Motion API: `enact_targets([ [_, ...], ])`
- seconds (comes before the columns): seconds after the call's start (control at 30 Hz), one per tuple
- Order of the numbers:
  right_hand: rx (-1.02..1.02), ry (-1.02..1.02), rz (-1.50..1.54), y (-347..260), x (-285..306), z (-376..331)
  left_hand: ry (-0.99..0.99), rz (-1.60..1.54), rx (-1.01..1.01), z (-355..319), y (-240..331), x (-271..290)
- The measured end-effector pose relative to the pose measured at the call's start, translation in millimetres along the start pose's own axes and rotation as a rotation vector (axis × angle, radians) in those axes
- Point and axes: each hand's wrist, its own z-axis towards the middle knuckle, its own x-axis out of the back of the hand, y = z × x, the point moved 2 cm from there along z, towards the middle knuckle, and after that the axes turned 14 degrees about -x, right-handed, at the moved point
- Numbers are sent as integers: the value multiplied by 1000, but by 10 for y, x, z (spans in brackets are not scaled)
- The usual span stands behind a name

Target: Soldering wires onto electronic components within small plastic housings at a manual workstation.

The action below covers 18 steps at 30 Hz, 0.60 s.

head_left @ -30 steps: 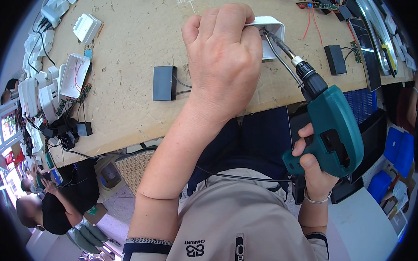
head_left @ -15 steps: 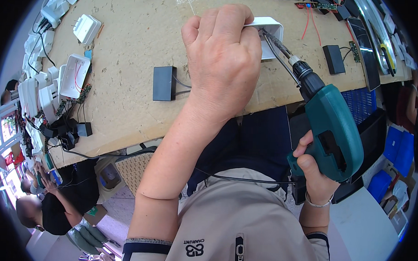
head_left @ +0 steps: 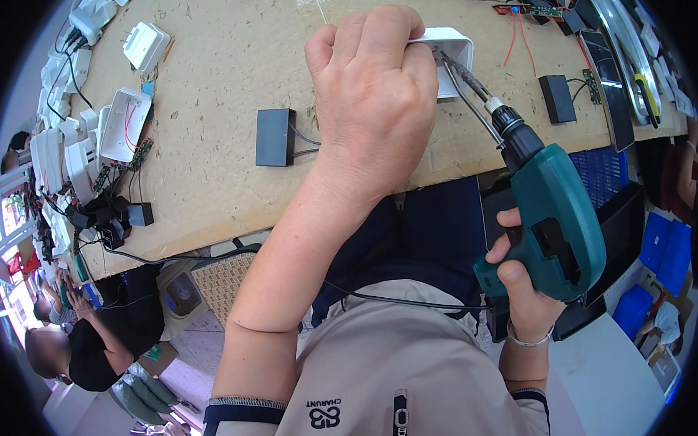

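Note:
My left hand [head_left: 376, 96] is closed over the left side of a white plastic housing [head_left: 456, 45], its fingertips hidden behind the knuckles. The housing's open side faces me. In my right hand [head_left: 520, 282] is a green soldering gun [head_left: 560, 218] with a black collar, gripped by the handle. Its dark hot tip [head_left: 460, 72] and a thin metal feed tube [head_left: 479, 115] reach into the housing. Whether the tip touches anything inside, I cannot tell. Just left of my left wrist lies a black rectangular box [head_left: 276, 138] with two dark wires running under the hand.
On the left lie an open white housing [head_left: 125, 126] with red wires, a white plug case [head_left: 147, 46] and piled housings. A second black box [head_left: 557, 99], circuit boards [head_left: 529, 10] and a dark flat panel [head_left: 607, 89] lie right. A black cord [head_left: 408, 300] crosses my lap. Another person [head_left: 99, 340] sits left.
The fingers of my right hand have shifted on the soldering gun's handle, with more of them showing. The gun and its tip have moved very slightly. My left hand stays in place.

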Motion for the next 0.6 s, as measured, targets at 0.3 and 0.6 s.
enact_targets([
  [0.3,-23,-1,54,9,2,-14,22,-17,3,1,-2,-7],
  [0.6,-24,-19,57,12,-6,2,31,-15,-4,-3,3,-8],
])
